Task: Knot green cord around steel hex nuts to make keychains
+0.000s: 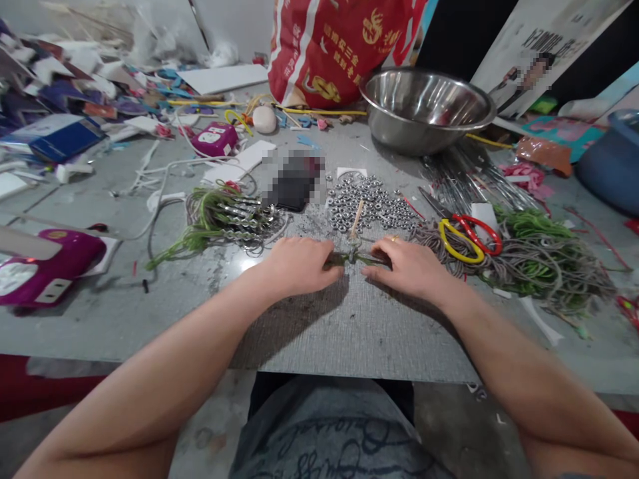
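Observation:
Between my hands a dark green cord (pixel 352 255) is stretched sideways, with a small knot or metal piece at its middle. My left hand (pixel 305 263) is closed on the cord's left part, and my right hand (pixel 402 266) grips its right part with thumb and fingers pinched. A ring shows on my right hand. Just beyond the knot a thin wooden stick (pixel 357 218) stands tilted. Behind it many small metal nuts (pixel 377 196) lie spread on the grey table (pixel 319 332). My fingertips partly hide the cord.
Left lies a bundle of green and grey cords with metal pieces (pixel 224 216); right are scissors (pixel 462 236) on more cords (pixel 554 266). A steel bowl (pixel 426 110), a red bag (pixel 329 53) and a dark phone-like object (pixel 292 183) sit behind. Purple power strips (pixel 60 266) stand left.

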{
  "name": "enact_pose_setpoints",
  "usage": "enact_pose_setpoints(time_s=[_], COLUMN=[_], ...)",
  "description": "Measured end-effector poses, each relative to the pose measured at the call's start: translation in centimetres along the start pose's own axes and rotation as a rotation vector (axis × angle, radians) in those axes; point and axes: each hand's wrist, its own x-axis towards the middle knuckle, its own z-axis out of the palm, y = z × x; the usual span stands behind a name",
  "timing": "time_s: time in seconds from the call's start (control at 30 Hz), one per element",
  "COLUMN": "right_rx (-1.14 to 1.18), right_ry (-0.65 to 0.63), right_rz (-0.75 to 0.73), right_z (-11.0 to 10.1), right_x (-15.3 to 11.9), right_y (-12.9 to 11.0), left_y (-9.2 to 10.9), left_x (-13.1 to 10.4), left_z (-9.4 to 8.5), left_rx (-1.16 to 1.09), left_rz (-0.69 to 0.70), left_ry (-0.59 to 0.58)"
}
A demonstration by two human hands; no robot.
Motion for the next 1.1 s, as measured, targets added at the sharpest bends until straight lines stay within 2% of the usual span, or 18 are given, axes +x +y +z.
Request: enact_pose_setpoints(time_s=[0.07,0.17,0.23,0.3,0.43,0.6,0.77,1.0,1.1], right_rx=[0.059,0.126,0.136,0.127,0.088,0.031,0.013,-0.058,-0.070], right_ry=[0.113,0.246,0.279,0.284,0.268,0.222,0.182,0.074,0.070], right_rz=[-0.050,-0.123,-0.153,-0.170,-0.182,-0.156,-0.142,-0.008,0.023], right_z=[0.6,1.5,1.9,2.2,2.4,2.5,2.4,1.9,1.8], right_x=[0.1,0.2,0.4,0.7,1.1,1.2,1.0,0.7,0.5], right_y=[0.1,0.1,-0.1,-0.3,-0.7,-0.7,-0.7,-1.2,-1.5], left_y=[0.0,0.0,0.0,0.0,0.2,0.1,0.1,0.3,0.3], left_x=[-0.1,0.2,0.5,0.9,1.7,2.3,2.1,1.9,1.9], left_z=[0.0,0.4,0.9,1.4,2.6,3.3,3.3,3.0,3.1], left_rx=[-0.016,-0.033,-0.052,-0.064,-0.057,-0.087,-0.128,-0.198,-0.221], left_rz=[0.007,0.043,0.095,0.151,0.214,0.209,0.174,0.086,0.065], left_ry=[0.072,0.239,0.317,0.344,0.339,0.312,0.238,0.210,0.232])
